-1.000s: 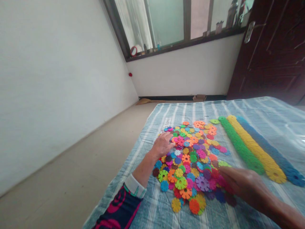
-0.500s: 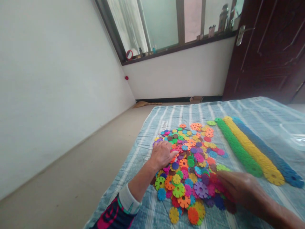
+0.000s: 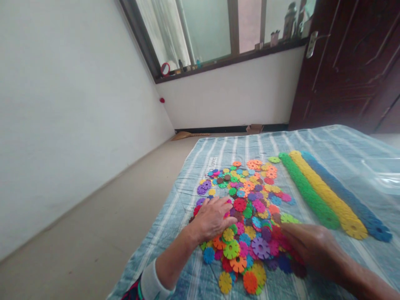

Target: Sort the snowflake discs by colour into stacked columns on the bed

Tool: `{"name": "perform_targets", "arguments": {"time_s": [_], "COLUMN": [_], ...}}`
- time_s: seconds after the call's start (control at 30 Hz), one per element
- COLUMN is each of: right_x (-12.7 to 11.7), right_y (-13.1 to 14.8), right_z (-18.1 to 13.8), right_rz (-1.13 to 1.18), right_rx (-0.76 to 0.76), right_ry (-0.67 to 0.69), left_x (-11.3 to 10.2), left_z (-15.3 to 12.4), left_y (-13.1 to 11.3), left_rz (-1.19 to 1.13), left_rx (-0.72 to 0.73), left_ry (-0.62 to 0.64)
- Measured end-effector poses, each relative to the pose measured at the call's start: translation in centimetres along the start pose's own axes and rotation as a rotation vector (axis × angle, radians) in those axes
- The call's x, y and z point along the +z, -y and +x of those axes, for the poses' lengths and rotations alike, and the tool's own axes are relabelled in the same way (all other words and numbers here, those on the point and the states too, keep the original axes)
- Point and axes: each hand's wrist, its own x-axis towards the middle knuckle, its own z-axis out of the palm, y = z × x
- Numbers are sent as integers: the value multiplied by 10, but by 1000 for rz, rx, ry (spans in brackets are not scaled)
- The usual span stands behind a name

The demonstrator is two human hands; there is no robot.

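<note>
Snowflake discs (image 3: 246, 208) in many colours lie in a loose flat heap on a blue-striped cloth (image 3: 328, 141) spread over the surface. The heap runs from the near edge of the cloth toward its middle, with the discs overlapping one another in a single shallow layer.

Left hand (image 3: 214, 216): laid palm down on the left part of the heap, fingers spread flat and pointing right. Grip wide; nothing is clasped. The fingertips touch a red disc (image 3: 240, 204) and the pink and blue discs around it. A white cuff (image 3: 150, 283) shows at the wrist, at the bottom edge of the view.

Right hand (image 3: 312, 246): laid low on the right, near part of the heap, fingers stretched left and resting on red and blue discs. Whether its grip encloses a disc cannot be told; the fingertips are partly hidden among the pieces. A large purple disc (image 3: 260, 246) lies just beside the fingertips.

Three long rods of stacked discs lie side by side to the right of the heap, touching along their lengths: green rod (image 3: 308, 193) nearest the heap, yellow rod (image 3: 328, 196) in the middle, blue rod (image 3: 346, 193) outermost.

Beyond the cloth: a beige floor (image 3: 93, 233), a white wall (image 3: 62, 104), a window (image 3: 215, 29) and a dark wooden door (image 3: 353, 62).
</note>
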Motion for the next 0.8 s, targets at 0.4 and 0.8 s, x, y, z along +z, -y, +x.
{"name": "perform_targets", "arguments": {"time_s": [0.4,0.8], "right_x": [-7,1], "right_y": [5,-3], "right_z": [2,8], "right_rz": [-26,-10], "right_rx": [-70,-84], "right_ry": [-16,-85], "left_x": [-21,-17], "left_z": [24,34], "left_y": [36,45], "left_rz": [-52,-488], "left_rx": [-154,-251], "left_ry": [1,-61]}}
